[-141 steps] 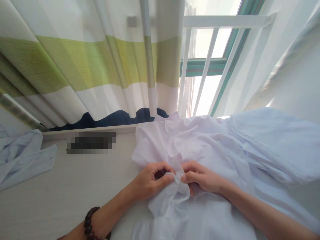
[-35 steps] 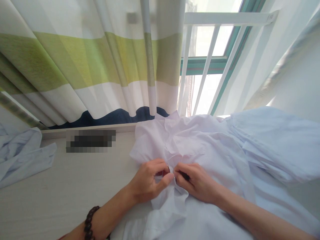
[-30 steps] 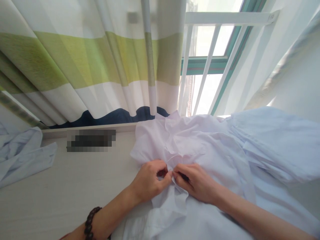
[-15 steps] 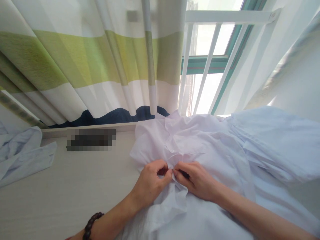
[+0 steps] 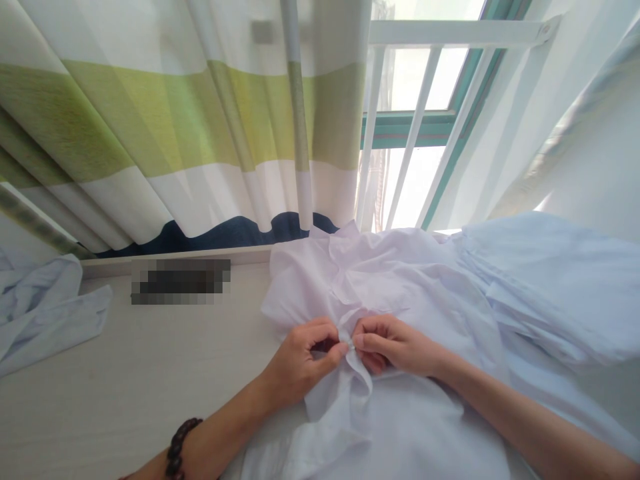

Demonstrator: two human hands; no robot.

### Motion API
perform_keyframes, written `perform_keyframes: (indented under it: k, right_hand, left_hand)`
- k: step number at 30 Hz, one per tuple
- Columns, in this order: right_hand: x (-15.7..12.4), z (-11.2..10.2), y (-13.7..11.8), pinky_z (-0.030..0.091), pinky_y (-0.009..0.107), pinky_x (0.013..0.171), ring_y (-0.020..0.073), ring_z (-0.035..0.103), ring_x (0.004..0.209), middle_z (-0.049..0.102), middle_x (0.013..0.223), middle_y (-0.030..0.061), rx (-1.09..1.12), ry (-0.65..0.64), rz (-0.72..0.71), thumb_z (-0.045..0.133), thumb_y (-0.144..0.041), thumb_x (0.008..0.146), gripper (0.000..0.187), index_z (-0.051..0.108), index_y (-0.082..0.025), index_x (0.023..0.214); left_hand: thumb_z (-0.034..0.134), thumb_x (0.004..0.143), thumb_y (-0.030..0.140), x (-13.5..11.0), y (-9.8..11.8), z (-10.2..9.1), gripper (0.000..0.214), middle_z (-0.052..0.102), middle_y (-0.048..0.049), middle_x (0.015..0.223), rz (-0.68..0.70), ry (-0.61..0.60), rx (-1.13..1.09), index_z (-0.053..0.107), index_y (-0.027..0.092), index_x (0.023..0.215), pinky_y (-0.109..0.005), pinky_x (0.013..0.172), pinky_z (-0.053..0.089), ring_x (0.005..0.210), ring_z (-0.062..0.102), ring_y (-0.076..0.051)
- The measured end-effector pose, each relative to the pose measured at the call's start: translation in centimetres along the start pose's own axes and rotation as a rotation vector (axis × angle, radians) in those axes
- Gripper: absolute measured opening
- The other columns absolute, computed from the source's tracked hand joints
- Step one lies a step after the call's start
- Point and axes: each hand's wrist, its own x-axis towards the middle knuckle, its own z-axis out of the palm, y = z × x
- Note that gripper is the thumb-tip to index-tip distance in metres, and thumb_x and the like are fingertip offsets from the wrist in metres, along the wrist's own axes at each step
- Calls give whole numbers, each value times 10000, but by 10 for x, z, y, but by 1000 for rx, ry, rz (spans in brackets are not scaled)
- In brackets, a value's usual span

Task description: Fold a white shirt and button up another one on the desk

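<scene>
A white shirt [image 5: 395, 280] lies spread and rumpled in front of me, its collar toward the window. My left hand [image 5: 313, 357] pinches the edge of the shirt's front between thumb and forefinger. Opposite it, my right hand [image 5: 387, 343] pinches the same front edge, the fingertips of both hands nearly meeting. A small pale spot, perhaps a button, shows between them, too small to make out for certain. Below the hands the front edge hangs in a loose, curled fold. A dark beaded bracelet [image 5: 177, 448] circles my left wrist.
More white cloth [image 5: 560, 287] is heaped on the right, and another crumpled white garment [image 5: 45, 307] lies at the far left. A blurred-out dark object [image 5: 183, 280] rests by the back edge of the pale surface [image 5: 165, 373]. Behind hang green-and-white curtains [image 5: 200, 120] beside a white railing [image 5: 450, 33].
My right hand has turned and its fingers have curled more at the shirt's edge. My left hand has shifted only slightly. The fold below the hands has changed shape.
</scene>
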Motion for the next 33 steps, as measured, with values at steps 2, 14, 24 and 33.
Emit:
perform_keyframes:
  k: [2,14,24,33]
  right_hand:
    - [0,3,1,341,223,490,89,406,497,494,554,-40,-175,140,-31,427,-354,943,322,479,-182,676]
    - [1,-14,-3,404,471,967,257,504,1088,556,1152,109,-1052,303,-158,369,-323,976,260,533,-202,1136]
    - [-23,16,-52,354,226,516,105,479,497,544,562,-54,-841,-77,-178,559,-349,889,196,641,-228,1019]
    - [-41,-18,-63,312,218,456,93,428,448,505,500,-49,-810,-245,177,493,-259,884,254,513,-208,636]
  left_hand:
    - [504,881,306,2,-1,-3,254,519,20,683,-25,29,52,565,163,680,-222,616,390,653,485,-121]
    - [644,762,390,0,11,-47,269,594,-29,918,-136,-17,434,541,190,910,-289,703,440,781,553,-187]
    - [815,511,458,-15,24,-46,399,555,40,566,-263,-230,392,594,234,755,-241,430,245,467,486,-150]
    - [526,853,446,3,7,-31,265,600,1,730,-354,-232,-245,545,182,872,-218,497,465,626,607,-151]
